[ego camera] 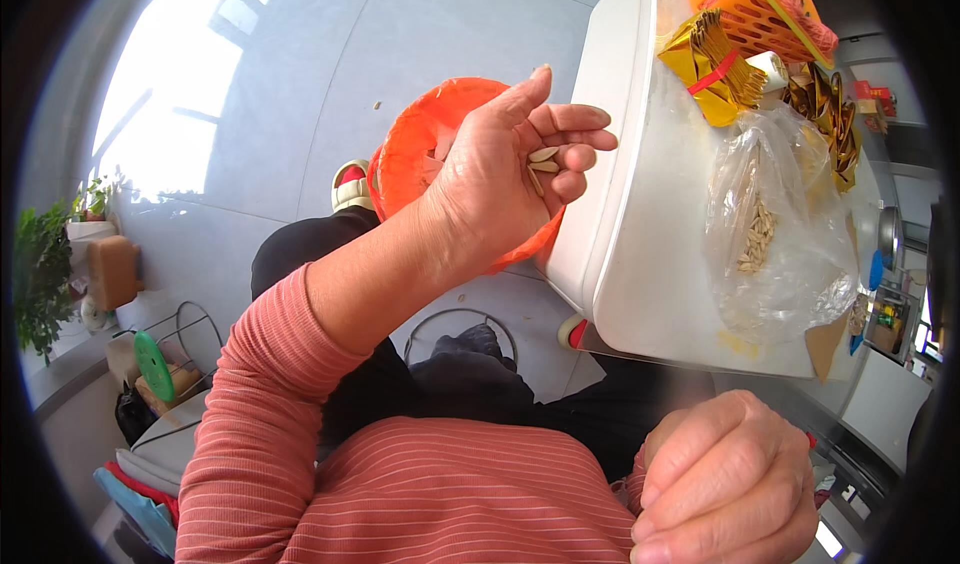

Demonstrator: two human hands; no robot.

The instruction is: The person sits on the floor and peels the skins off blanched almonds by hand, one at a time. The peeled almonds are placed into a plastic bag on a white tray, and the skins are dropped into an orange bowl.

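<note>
My left hand point(510, 159) is turned palm up with its fingers loosely curled, and a few pale sunflower seeds point(543, 160) lie in it. Below this hand stands a bin lined with an orange plastic bag point(420, 125). My right hand point(727, 481) is raised close to the camera at the lower right, its fingers bent and bunched; whether something is between its fingertips cannot be seen. On the white table point(652, 294) lies a clear plastic bag point(810, 264) with a heap of seeds point(757, 237) in it.
Farther back on the table are an orange plastic basket point(739, 8), a banded stack of gold foil packets point(709, 68), a white roll point(769, 68) and more gold foil point(829, 113). A brown cardboard piece point(821, 350) lies at the near edge. Potted plants point(45, 279) stand left.
</note>
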